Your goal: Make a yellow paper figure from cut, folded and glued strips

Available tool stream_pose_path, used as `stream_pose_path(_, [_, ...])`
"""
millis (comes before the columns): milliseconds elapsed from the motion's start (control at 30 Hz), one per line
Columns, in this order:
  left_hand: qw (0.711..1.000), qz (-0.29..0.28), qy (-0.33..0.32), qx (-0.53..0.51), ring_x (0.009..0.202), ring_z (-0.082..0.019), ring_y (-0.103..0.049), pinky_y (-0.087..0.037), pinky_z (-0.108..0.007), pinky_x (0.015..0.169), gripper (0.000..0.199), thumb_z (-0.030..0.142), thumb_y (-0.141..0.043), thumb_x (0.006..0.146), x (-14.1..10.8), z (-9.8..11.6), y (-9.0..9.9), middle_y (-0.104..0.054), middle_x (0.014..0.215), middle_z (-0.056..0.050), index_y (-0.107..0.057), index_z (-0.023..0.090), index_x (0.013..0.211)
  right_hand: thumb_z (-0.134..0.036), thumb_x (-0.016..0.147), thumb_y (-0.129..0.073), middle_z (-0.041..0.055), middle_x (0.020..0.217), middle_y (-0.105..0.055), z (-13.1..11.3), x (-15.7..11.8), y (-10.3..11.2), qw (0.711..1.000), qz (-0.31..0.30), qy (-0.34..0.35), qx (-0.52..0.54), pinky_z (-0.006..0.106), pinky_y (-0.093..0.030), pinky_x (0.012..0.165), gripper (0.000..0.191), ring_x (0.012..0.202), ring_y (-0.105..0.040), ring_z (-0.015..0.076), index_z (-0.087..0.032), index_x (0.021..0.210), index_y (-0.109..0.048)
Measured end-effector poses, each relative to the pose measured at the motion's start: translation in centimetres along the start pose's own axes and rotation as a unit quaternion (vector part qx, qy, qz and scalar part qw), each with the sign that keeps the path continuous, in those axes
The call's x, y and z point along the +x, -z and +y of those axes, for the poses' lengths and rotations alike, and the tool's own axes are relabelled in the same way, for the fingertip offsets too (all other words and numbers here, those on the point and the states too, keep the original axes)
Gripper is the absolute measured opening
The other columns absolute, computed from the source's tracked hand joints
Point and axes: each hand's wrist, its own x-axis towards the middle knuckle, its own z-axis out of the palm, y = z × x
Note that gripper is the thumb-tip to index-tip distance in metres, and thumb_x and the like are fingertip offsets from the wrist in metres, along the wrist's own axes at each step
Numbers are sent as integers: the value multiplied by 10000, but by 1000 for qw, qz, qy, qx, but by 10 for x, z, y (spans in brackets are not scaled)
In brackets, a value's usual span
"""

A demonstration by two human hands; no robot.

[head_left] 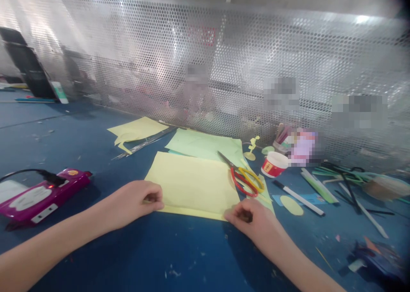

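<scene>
A sheet of pale yellow paper (192, 181) lies on the blue table in front of me, with a narrow folded strip along its near edge. My left hand (144, 200) pinches that edge at its left corner, fingers closed. At the right corner my right hand (251, 219) grips the same edge between thumb and curled fingers. Scissors (238, 174) with one red and one yellow handle rest over the sheet's right side, blades pointing away to the left. Behind it are sheets of light green paper (205, 142).
A purple power strip (48, 198) with a plugged-in cord is at left. Yellow paper scraps (137, 128) lie beside thin wires (144, 141). Rightward are a red-and-white paper cup (274, 164), a marker (301, 199) and a yellow paper oval (291, 205). A perforated metal screen (144, 69) borders the table's back.
</scene>
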Motion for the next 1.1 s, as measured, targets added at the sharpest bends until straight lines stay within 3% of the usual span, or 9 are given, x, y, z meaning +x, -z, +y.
stream_pose_path(567, [1000,-1,-10,24,674,-154,-539,-357,-247,609,221,355,-464,834,-4,4,0,-587,735,1,-535,193,701,-440,761,-582,2,653,-589,1,0,-1,1000,-4,17,-15,276,-404,597,282,669,-547,176,-198,623,-531])
stream_pose_path(700, [998,8,-32,55,708,-163,-537,-379,-261,625,165,337,-422,867,-6,2,-2,-573,767,-4,-533,219,894,-443,769,-580,-1,647,-580,2,0,-3,999,-1,25,-25,281,-400,605,295,671,-541,177,-199,621,-507])
stream_pose_path(833, [981,73,-128,127,882,-183,-519,-394,-316,766,217,210,-407,872,-7,-2,-8,-560,953,-30,-525,270,1044,-449,789,-560,-3,646,-565,3,0,-4,998,0,47,-30,283,-396,612,308,669,-529,173,-198,625,-490])
stream_pose_path(967, [926,172,-250,225,984,-203,-466,-369,-357,851,424,69,-371,856,-7,-2,-25,-519,1044,-37,-547,356,1113,-430,804,-551,-4,659,-559,4,0,-3,998,-1,59,-32,283,-398,615,275,674,-524,170,-199,664,-500])
stream_pose_path(1100, [904,138,-335,229,995,-164,-487,-384,-265,872,579,-9,-330,837,-6,-3,-39,-550,1047,-30,-434,363,1267,-399,805,-558,-4,665,-565,4,0,-2,997,-3,69,-34,280,-397,610,248,673,-521,167,-199,671,-502])
